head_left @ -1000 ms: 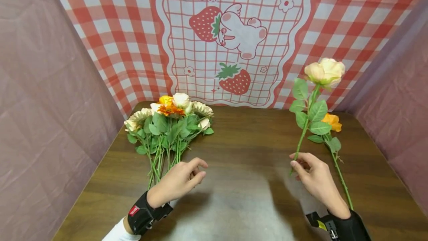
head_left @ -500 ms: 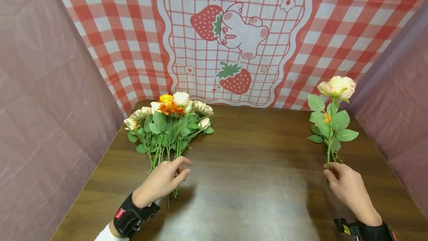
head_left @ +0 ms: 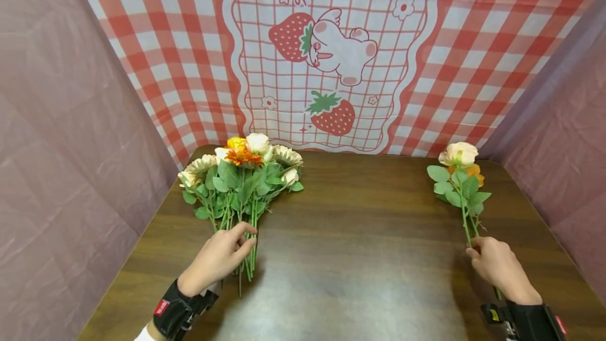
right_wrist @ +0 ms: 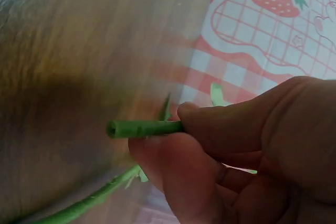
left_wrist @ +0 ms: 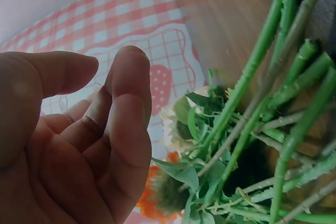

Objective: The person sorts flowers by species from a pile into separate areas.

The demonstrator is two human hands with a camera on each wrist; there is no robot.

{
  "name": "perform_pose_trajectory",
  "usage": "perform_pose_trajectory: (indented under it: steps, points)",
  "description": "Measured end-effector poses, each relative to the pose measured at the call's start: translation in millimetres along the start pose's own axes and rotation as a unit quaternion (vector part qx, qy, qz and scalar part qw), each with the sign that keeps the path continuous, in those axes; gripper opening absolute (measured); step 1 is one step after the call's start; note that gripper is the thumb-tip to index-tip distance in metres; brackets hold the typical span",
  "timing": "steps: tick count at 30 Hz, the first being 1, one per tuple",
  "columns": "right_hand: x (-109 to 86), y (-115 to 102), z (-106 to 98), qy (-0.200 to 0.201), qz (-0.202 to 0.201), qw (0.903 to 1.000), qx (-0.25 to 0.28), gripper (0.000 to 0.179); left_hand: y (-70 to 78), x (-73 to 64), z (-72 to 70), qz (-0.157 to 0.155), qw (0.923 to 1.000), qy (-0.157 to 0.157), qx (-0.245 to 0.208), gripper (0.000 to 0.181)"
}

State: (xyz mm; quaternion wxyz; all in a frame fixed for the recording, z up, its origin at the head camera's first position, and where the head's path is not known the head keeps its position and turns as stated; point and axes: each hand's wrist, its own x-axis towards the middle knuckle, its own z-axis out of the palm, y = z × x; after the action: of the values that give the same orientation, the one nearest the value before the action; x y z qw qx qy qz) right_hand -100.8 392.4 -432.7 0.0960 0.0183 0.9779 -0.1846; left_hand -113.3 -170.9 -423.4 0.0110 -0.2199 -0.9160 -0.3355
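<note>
My right hand [head_left: 504,270] pinches the green stem [right_wrist: 147,128] of a cream rose [head_left: 458,154] between thumb and fingertips, near the cut end. Partly hidden beneath that rose lies an orange flower [head_left: 475,173]; its stem [right_wrist: 86,203] runs along the table below my hand. My left hand [head_left: 215,259] hovers over the stems of a bunch of flowers at the left, fingers loosely bent and holding nothing. In the left wrist view thumb and forefinger are apart, with the bunch's stems [left_wrist: 257,95] beside them. White, yellow, orange and beige heads [head_left: 243,158] top the bunch.
The brown wooden table [head_left: 341,236] stretches between the two groups of flowers. A red-and-white checked cloth [head_left: 189,67] with strawberry prints hangs behind it. Pinkish curtains [head_left: 71,146] enclose both sides.
My right hand has moved right and lowered the cream rose from raised above the table to over the orange flower. My left hand has drifted left over the bunch's stems.
</note>
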Motion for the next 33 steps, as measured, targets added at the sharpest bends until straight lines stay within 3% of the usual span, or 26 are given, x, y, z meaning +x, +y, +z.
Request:
perform_pose_trajectory:
  steps: [6,14,21,25,29,33]
  points:
    - [4.0,4.6,5.5,-0.004,0.012,0.9999,-0.008,0.014,-5.7,-1.9,2.3,-0.017,0.9998,0.005,0.000,0.017]
    - [1.8,7.2,14.1,0.029,0.017,0.9994,-0.001,0.013,-10.3,-1.5,4.0,-0.074,0.9967,0.019,0.027,0.017]
    - [-0.7,7.6,14.0,0.024,0.030,0.9991,-0.018,0.016,-16.1,-1.7,3.2,-0.132,0.9873,0.042,0.079,0.013]
    - [-2.7,5.9,12.4,0.009,0.046,0.9987,-0.022,0.020,-20.9,-2.0,3.0,-0.162,0.9811,0.036,0.099,0.012]
    - [-3.2,2.8,9.8,-0.010,0.056,0.9981,-0.024,0.020,-24.4,-1.2,4.5,-0.171,0.9790,0.023,0.109,0.011]
    - [-4.9,-5.3,8.8,0.006,0.048,0.9986,-0.020,0.023,-27.8,3.7,8.0,-0.160,0.9791,0.019,0.124,0.016]
